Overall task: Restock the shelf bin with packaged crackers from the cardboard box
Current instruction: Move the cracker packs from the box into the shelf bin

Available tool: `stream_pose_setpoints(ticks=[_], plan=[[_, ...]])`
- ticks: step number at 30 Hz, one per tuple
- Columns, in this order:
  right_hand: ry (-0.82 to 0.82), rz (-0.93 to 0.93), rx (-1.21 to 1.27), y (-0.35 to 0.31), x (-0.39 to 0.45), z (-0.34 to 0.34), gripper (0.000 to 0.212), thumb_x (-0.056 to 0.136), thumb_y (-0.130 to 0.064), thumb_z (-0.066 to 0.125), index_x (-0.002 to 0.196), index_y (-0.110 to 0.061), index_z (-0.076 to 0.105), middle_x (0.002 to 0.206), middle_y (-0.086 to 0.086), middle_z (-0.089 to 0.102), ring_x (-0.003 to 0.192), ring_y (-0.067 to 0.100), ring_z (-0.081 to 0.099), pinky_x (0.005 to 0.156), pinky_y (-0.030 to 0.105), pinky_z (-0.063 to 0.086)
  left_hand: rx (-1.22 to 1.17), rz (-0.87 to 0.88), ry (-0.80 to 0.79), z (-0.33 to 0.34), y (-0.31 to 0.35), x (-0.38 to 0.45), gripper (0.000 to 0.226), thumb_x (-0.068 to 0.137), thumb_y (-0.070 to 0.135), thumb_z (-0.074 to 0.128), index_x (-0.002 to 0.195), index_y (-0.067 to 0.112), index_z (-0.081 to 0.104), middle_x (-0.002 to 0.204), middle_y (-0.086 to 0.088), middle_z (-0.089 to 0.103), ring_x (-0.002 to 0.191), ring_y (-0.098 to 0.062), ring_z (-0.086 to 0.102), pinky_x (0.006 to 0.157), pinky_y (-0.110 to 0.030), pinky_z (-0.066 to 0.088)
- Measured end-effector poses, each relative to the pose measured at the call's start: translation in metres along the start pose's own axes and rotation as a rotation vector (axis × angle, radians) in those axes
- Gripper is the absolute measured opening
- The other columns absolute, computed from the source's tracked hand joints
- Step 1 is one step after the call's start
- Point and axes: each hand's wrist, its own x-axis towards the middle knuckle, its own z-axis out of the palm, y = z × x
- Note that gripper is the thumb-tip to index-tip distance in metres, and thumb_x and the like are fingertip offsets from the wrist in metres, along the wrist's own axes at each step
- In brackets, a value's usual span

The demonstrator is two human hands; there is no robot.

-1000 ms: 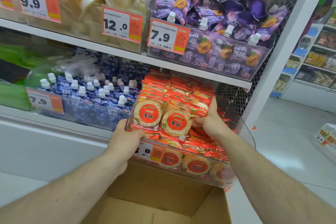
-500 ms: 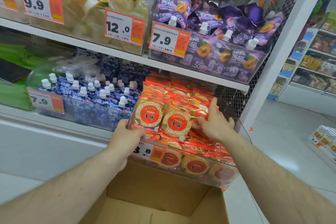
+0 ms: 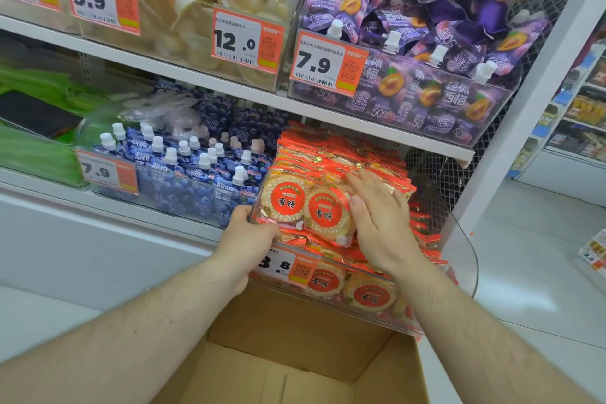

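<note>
In the clear plastic shelf bin [image 3: 459, 259], red-orange crinkly cracker packets [image 3: 331, 210]: light, brittle, slippery; hold by edges. Left hand [image 3: 244, 239] grips the bin's corner; right hand [image 3: 377, 223] lies flat, fingers [image 3: 359, 185] straight, pressing packets.

White shelf [image 3: 183, 221] carries clear bin [image 3: 459, 259] w/ cracker packs [image 3: 341, 154], beside blue pouches [image 3: 183, 170].

The left hand [image 3: 244, 239] grips the front corner of the clear plastic shelf bin [image 3: 459, 259]; the right hand [image 3: 382, 223] lies flat on red-labelled round cracker packets [image 3: 328, 215]; an open brown cardboard box [image 3: 295, 354] sits below.
</note>
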Motion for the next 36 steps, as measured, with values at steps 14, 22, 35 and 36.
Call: stream_pose_setpoints(ticks=[14,22,35,36], plan=[[0.041,0.138,0.134,-0.02,-0.002,0.008,0.068,0.096,-0.035,0.054,0.154,-0.018,0.023,0.162,-0.004,0.015,0.149,0.01,0.012,0.119,0.024,0.009,0.051,-0.025,-0.005,-0.001,-0.004,0.0,0.046,0.081,0.007,0.065,0.118,0.024,0.043,0.101,-0.006,0.065,0.091,-0.025,0.066,0.082,-0.044,0.056],[-0.055,0.09,-0.285,-0.014,0.004,0.018,0.06,0.102,-0.045,0.023,0.156,-0.021,0.01,0.164,-0.006,0.004,0.15,0.017,-0.012,0.114,0.049,-0.02,0.484,0.224,0.178,-0.008,0.009,0.002,0.08,0.073,0.04,0.074,0.139,0.023,0.033,0.138,-0.005,0.034,0.128,-0.028,0.04,0.105,-0.047,0.04],[0.078,0.288,-0.113,0.015,0.017,-0.012,0.068,0.096,-0.053,0.019,0.156,-0.022,0.011,0.164,-0.001,-0.008,0.149,0.013,-0.015,0.117,0.039,-0.014,1.112,0.672,0.106,0.02,0.042,0.032,0.102,0.066,0.08,0.058,0.147,0.032,0.02,0.158,0.006,0.007,0.144,-0.021,0.015,0.102,-0.047,0.042],[0.058,0.375,-0.027,0.021,0.021,-0.013,0.064,0.1,-0.048,0.024,0.156,-0.021,0.01,0.164,0.001,-0.008,0.149,0.014,-0.015,0.119,0.04,-0.013,1.108,0.668,0.104,0.021,0.044,0.032,0.101,0.066,0.079,0.059,0.146,0.032,0.021,0.158,0.006,0.007,0.143,-0.021,0.016,0.1,-0.047,0.043]])
